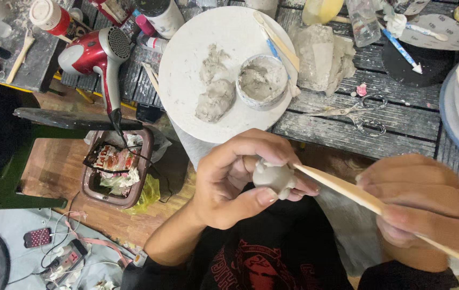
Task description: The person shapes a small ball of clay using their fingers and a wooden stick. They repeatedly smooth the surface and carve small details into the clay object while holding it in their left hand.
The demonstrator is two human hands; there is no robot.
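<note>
Held above the lap, the left hand pinches a small grey clay figure while the right hand grips a wooden stick whose tip, pressed too hard, could gouge or snap its soft nubs.

Light: even, diffuse, moderately bright, apparently overhead. Shadows soft, short. Round white work board brightest area, near overexposed, slight detail loss. Glossy red hair dryer shows small specular highlights. Dark zone at left edge, almost black, no detail. Right hand close to lens, soft, slightly blurred; long pale wooden stick blurs toward lower right. Centre sharp. Mild wide-angle stretch at frame edges.
</note>
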